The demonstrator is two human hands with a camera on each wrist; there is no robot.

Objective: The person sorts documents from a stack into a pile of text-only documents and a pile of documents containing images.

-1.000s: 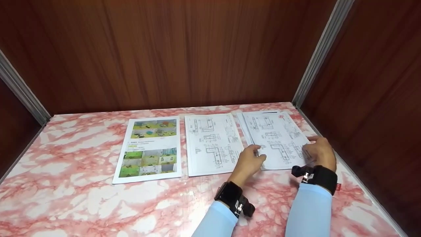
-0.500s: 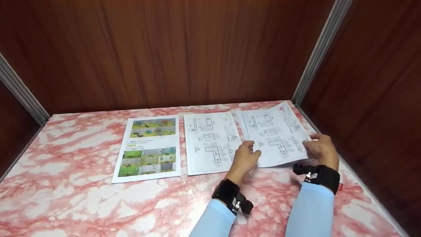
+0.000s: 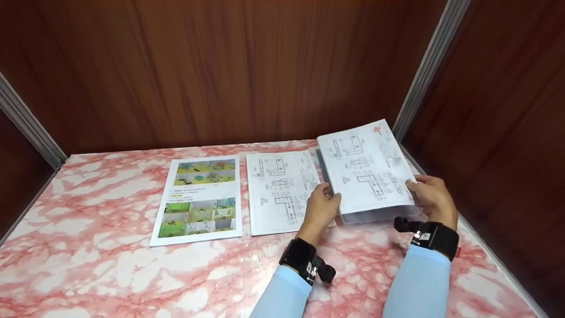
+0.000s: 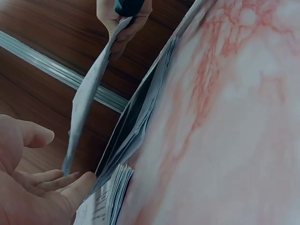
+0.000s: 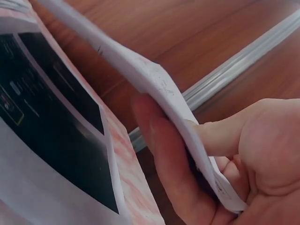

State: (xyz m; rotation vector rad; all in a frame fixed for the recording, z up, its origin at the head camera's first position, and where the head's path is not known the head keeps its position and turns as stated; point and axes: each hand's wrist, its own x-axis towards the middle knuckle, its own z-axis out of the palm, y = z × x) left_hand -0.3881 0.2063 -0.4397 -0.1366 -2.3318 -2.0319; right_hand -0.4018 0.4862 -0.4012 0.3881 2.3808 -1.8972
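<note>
My right hand (image 3: 435, 198) pinches a thin stack of printed papers (image 3: 368, 165) by its right edge, thumb on top and fingers beneath. The stack is tilted and raised off the table, its top sheet showing technical drawings and a red stamp. At its lower left edge is my left hand (image 3: 321, 206). In the left wrist view that hand's thumb stands apart from the stack and the extended fingers reach under its edge. Below lie more papers (image 3: 379, 215), mostly hidden; the right wrist view shows a dark printed page (image 5: 56, 112) there.
A second stack of drawings (image 3: 265, 216) lies left of my left hand. Farther left is a stack with colour photos (image 3: 203, 192) on its top page. The marbled table (image 3: 154, 282) meets a brown wood-grain back panel (image 3: 212, 79) and a right panel (image 3: 499, 132).
My right hand has lifted the top papers, raising the stack's far end and exposing sheets beneath. My left hand has shifted slightly left and up along the edge.
</note>
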